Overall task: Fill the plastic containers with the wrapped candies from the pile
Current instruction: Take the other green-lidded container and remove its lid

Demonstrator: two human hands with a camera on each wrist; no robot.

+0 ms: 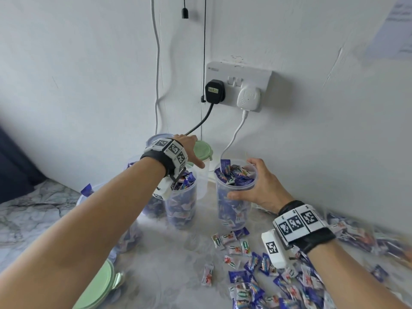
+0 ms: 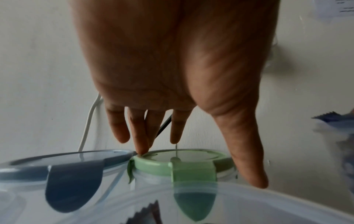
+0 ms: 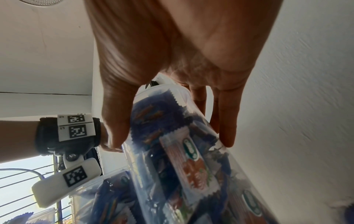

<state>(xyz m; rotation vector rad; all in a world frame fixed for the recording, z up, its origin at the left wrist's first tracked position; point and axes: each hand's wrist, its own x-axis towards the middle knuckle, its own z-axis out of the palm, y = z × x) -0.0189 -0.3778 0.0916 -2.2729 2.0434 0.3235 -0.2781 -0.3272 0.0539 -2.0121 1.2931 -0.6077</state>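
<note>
1. While the right hand [image 1: 259, 188] clamps thumb and fingers round the full container [image 1: 235, 197] just below its rim, the step in hand looks like capping, not filling: candies are heaped to the rim.
2. Left hand [image 1: 189, 148] reaches to the green-lidded container [image 1: 201, 150], behind-left of the full container, near the wall. Fingers [image 2: 141, 145] are straight and spread, one tip touching the green lid [image 2: 184, 160]; thumb sits beside its edge. No clamp yet.
3. Next move, prob.: lift that lid off, bring it across to the full container, seat it level, press down.
4. Full container stands upright, long axis vertical, mouth up; one wrapper pokes above the rim and may foul the lid.
5. Candy pile [image 1: 267, 275] lies in front-right of the full container.
</note>
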